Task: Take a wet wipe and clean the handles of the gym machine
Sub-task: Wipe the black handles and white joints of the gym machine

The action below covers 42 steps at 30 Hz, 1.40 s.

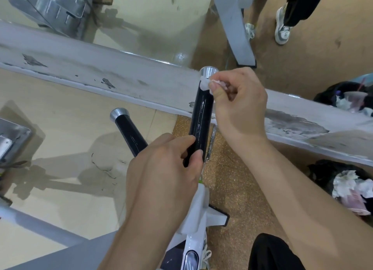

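A black handle (200, 120) with a silver end cap (209, 71) rises at the centre of the view, its surface shiny. My left hand (163, 168) grips its lower end. My right hand (240, 106) pinches a small bunched white wet wipe (205, 85) against the top of the black grip, just under the cap. A second black handle (131, 134) with a silver cap stands to the left, untouched; my left hand hides its base.
A scuffed white machine beam (101, 75) crosses behind the handles. Two black rubbish bags with paper waste (347, 187) lie at the right. Another person's legs and shoes (282, 30) stand at the top right beside a grey frame leg (238, 27).
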Available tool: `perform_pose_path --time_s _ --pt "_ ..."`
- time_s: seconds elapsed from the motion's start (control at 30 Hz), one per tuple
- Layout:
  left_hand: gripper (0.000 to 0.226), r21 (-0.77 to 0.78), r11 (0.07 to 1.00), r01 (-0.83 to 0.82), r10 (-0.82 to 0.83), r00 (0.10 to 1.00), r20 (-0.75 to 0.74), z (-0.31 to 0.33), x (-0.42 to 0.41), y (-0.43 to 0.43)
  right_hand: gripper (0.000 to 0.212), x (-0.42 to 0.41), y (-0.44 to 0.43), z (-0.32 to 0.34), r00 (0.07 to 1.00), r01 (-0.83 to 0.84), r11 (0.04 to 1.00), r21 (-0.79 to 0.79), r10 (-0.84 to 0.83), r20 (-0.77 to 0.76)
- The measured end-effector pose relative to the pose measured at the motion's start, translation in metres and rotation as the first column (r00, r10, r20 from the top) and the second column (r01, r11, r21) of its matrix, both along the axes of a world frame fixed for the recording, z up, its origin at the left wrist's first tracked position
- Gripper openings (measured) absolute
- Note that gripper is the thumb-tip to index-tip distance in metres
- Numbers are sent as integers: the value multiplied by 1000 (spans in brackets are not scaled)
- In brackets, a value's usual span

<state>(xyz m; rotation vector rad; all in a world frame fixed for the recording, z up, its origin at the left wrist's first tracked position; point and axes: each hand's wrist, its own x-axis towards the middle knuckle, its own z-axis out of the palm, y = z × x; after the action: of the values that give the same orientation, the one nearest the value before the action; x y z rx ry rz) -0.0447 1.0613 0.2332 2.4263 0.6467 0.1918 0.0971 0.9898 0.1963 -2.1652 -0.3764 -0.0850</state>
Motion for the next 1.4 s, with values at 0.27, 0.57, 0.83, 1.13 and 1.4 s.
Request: perform_pose_path --time_s 0.27,0.57,0.83,1.13,1.4 --pt "9 4 1000 4 -4 1000 -3 0 3 -1 15 -15 -12 15 963 -261 943 -207 240 -122" --pt "5 -7 1000 25 -25 997 -75 4 10 6 16 -11 -11 15 966 -240 954 -179 217 -138" --pt "6 -135 991 -3 -11 995 -99 6 20 11 16 -1 -1 17 972 -229 946 -230 209 -109" --pt "35 -191 980 55 -33 993 116 -14 60 24 19 -6 0 18 963 -270 923 -273 263 -63" --pt "17 -360 933 1 38 994 102 -16 52 24 12 2 -7 16 978 -185 970 -155 168 -121"
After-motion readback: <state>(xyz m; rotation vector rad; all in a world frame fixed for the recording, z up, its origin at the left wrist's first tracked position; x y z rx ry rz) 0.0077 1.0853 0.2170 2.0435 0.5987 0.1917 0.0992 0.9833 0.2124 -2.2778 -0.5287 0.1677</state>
